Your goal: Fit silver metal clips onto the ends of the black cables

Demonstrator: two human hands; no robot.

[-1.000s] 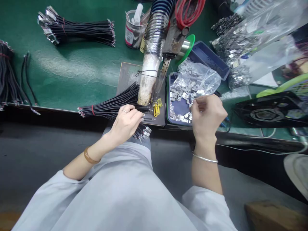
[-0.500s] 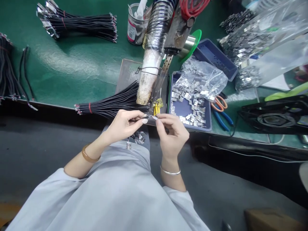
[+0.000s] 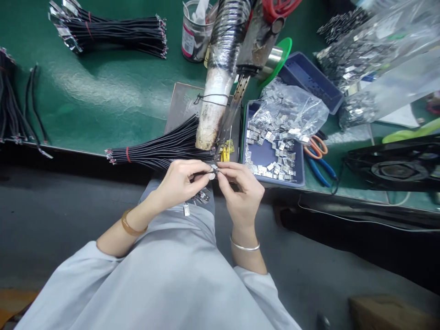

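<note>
Close together at the table's front edge, my two hands meet at the fingertips. My left hand (image 3: 184,182) pinches the end of a black cable between thumb and fingers. My right hand (image 3: 243,189) is closed in a pinch on a small metal USB connector shell, held against that cable end. The shell is mostly hidden by the fingertips. Just behind lies a bundle of black cables (image 3: 154,145) tied with a red band. Several cables with USB plugs (image 3: 186,209) hang below my left hand, over the lap.
A blue tray (image 3: 259,153) of loose metal USB shells and a plastic bag (image 3: 302,107) stands right. Above the hands are a wrapped duct (image 3: 220,78) and a soldering iron (image 3: 240,91). Pliers (image 3: 319,167) lie beside the tray. Another cable bundle (image 3: 120,34) is at back left.
My right hand has moved slightly left, bringing the small metal shell up to the cable end in my left hand. The gap between the fingertips has closed.
</note>
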